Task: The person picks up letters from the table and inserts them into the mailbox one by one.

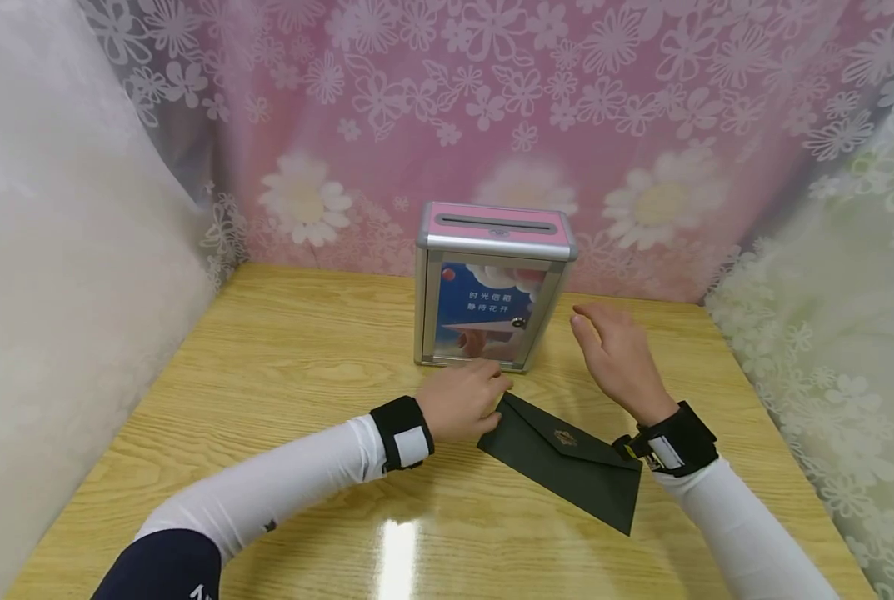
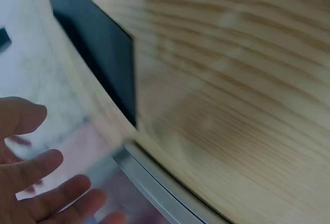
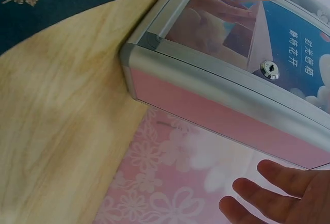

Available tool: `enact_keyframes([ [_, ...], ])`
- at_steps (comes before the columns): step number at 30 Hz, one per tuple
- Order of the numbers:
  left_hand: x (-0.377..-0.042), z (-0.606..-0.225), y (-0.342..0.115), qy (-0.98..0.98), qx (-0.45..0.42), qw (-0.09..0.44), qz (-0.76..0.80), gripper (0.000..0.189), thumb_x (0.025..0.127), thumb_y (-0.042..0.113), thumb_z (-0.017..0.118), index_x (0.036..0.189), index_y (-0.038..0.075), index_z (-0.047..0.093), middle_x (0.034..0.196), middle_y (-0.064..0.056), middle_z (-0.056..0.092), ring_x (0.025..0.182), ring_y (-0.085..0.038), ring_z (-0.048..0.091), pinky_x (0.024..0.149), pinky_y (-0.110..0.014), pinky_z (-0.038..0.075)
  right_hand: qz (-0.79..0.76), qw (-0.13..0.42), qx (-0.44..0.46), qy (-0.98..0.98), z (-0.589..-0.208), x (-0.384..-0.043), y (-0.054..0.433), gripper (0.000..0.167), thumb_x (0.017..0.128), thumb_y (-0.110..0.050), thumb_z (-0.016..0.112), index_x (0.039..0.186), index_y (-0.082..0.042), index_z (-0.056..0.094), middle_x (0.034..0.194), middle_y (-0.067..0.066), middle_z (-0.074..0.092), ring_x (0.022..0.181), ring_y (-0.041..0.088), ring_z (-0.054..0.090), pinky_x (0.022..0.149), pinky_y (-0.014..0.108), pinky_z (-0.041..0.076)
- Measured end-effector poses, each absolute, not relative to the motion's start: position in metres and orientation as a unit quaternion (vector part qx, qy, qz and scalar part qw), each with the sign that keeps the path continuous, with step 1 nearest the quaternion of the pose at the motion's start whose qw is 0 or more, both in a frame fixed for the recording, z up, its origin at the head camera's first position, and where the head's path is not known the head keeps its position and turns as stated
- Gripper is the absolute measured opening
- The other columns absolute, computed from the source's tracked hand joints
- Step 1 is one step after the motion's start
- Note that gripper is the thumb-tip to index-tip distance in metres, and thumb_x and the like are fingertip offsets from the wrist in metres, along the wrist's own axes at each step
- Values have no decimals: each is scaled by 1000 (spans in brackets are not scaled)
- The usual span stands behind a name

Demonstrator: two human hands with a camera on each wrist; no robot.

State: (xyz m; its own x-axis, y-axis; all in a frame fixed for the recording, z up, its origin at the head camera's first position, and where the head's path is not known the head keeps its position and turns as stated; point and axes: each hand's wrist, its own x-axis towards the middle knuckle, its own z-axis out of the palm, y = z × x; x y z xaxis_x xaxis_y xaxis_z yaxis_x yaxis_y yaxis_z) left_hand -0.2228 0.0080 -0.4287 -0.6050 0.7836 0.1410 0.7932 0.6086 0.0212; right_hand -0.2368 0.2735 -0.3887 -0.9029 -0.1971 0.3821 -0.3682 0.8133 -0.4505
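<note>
A dark green envelope (image 1: 559,473) with a gold emblem on its flap lies slanted on the table. Behind it stands an upright pink and silver mailbox (image 1: 498,236) with a slot on top and a keyed lock (image 3: 269,69) on its blue picture door. My left hand (image 1: 461,402) hovers by the envelope's left end, low before the box; the left wrist view shows its fingers (image 2: 62,195) spread, holding nothing. To the right of the box is my right hand (image 1: 625,360), its fingers (image 3: 273,198) loosely extended and apart from the box's side.
A wooden table (image 1: 289,333) carries the box and envelope. Pink flowered curtain (image 1: 409,108) hangs close behind, with pale curtains (image 1: 64,192) along both sides. A black strap (image 1: 682,437) circles my right wrist, above the envelope's right end.
</note>
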Motion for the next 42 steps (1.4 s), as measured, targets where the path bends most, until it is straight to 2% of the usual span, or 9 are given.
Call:
enact_keyframes([
  [4, -219, -431, 33, -889, -456, 40, -12, 52, 98, 45, 61, 143, 20, 55, 146, -6, 52, 135, -21, 51, 107, -39, 47, 262, 163, 152, -939, -395, -235, 273, 55, 109, -43, 38, 139, 0, 57, 140, 25, 57, 131, 47, 48, 109, 65, 31],
  [7, -217, -436, 44, -892, -452, 22, 7, 59, 98, 52, 58, 149, 23, 48, 156, -7, 43, 142, -23, 44, 109, -42, 45, 250, 154, 149, -944, -400, -234, 270, 56, 108, -44, 39, 140, -1, 56, 142, 25, 54, 133, 47, 46, 109, 66, 31],
  [11, -213, -446, 47, -898, -438, -36, 27, 69, 97, 60, 56, 156, 29, 38, 163, -6, 32, 148, -23, 36, 112, -46, 41, 239, 129, 143, -952, -403, -231, 267, 61, 107, -49, 41, 145, -2, 51, 149, 25, 48, 139, 48, 40, 111, 67, 28],
  [14, -209, -451, 45, -898, -431, -71, 50, 71, 96, 63, 54, 157, 32, 36, 164, -4, 30, 149, -21, 33, 113, -46, 40, 237, 120, 140, -954, -405, -229, 267, 62, 106, -50, 41, 147, -3, 48, 151, 25, 46, 141, 47, 38, 113, 67, 25],
  [21, -211, -453, 41, -899, -432, -58, 53, 59, 98, 61, 53, 146, 26, 53, 152, -3, 47, 139, -20, 44, 107, -43, 44, 241, 124, 134, -953, -404, -227, 268, 62, 107, -49, 41, 148, -4, 47, 151, 24, 46, 141, 48, 38, 112, 69, 24],
  [24, -213, -456, 41, -895, -443, -36, 49, 49, 98, 53, 58, 138, 25, 60, 140, -2, 55, 127, -19, 53, 99, -41, 48, 241, 125, 131, -954, -404, -225, 269, 61, 107, -48, 41, 148, -4, 47, 151, 24, 46, 139, 50, 38, 108, 71, 25],
  [28, -215, -460, 42, -893, -448, -23, 33, 40, 96, 44, 67, 130, 23, 64, 126, -2, 59, 113, -18, 57, 89, -37, 51, 240, 124, 123, -955, -406, -223, 270, 60, 107, -48, 41, 148, -5, 48, 151, 24, 46, 139, 50, 38, 107, 73, 25],
  [36, -221, -456, 43, -909, -400, -112, -42, 49, 87, 41, 78, 129, 21, 62, 119, -1, 61, 112, -18, 58, 93, -37, 49, 239, 121, 114, -957, -409, -220, 274, 61, 107, -48, 41, 148, -5, 48, 151, 25, 46, 139, 50, 37, 106, 74, 23],
  [42, -224, -454, 42, -906, -392, -147, -61, 52, 83, 43, 83, 124, 18, 64, 116, -1, 61, 103, -16, 57, 87, -30, 48, 237, 120, 113, -957, -410, -218, 277, 60, 106, -48, 42, 149, -6, 48, 150, 24, 48, 139, 49, 38, 104, 74, 25],
])
